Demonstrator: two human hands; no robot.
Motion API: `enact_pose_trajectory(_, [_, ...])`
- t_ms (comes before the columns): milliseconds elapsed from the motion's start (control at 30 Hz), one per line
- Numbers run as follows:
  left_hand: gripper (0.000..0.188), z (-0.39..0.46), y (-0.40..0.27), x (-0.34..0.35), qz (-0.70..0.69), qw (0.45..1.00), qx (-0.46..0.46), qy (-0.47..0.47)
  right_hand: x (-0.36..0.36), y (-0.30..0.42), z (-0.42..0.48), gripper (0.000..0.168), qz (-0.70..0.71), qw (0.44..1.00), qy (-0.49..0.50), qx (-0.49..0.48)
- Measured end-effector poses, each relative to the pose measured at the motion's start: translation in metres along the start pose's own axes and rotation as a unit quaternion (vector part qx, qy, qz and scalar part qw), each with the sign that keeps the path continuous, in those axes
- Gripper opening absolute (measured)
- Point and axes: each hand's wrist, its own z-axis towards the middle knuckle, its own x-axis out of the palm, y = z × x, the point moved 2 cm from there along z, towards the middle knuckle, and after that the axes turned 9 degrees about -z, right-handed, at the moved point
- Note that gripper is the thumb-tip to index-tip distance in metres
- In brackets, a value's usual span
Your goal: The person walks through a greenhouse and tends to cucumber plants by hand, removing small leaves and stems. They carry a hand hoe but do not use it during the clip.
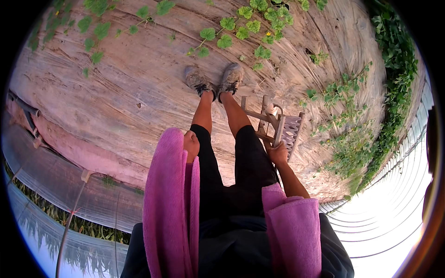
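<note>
With its fingers curled round the frame, my right hand (278, 153) grips a small folding stool (280, 130), which hangs tilted beside my right leg. The stool has a woven strap seat, and something whitish sits among its legs. Near my left thigh, my left hand (191, 143) is loosely curled, partly hidden by a pink towel (170, 194). Whether it holds anything cannot be told. The towel's other end (295, 229) hangs on my right side, over the upper arm.
Wrinkled plastic film (139, 83) covers the ground under my shoes. Leafy vines with small yellow flowers (243, 31) trail ahead, and denser vines (396, 93) stand at right. A pipe (26, 106) and the greenhouse's film wall (62, 163) lie at left.
</note>
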Motion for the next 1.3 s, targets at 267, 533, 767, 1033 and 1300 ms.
enact_pose_trajectory(267, [0.020,-0.004,-0.011,-0.005,0.072,0.997,-0.024,0.010,-0.001,0.003,-0.001,0.047,0.001,1.000,0.003,0.015])
enact_pose_trajectory(533, [0.019,-0.004,-0.002,-0.001,0.044,0.999,-0.018,-0.010,-0.002,0.010,-0.004,0.060,-0.013,1.000,-0.002,-0.014])
enact_pose_trajectory(767, [0.019,0.000,0.010,0.010,0.025,0.999,0.023,-0.015,0.002,-0.002,-0.001,0.062,-0.015,1.000,-0.014,-0.019])
enact_pose_trajectory(1033, [0.018,-0.004,0.004,0.002,0.034,0.999,0.011,-0.009,0.005,0.002,0.003,0.064,-0.037,0.999,-0.001,-0.013])
enact_pose_trajectory(1300, [0.017,-0.007,-0.003,-0.002,0.024,0.999,-0.019,-0.020,0.004,0.009,0.002,0.070,-0.022,0.999,-0.026,-0.028])
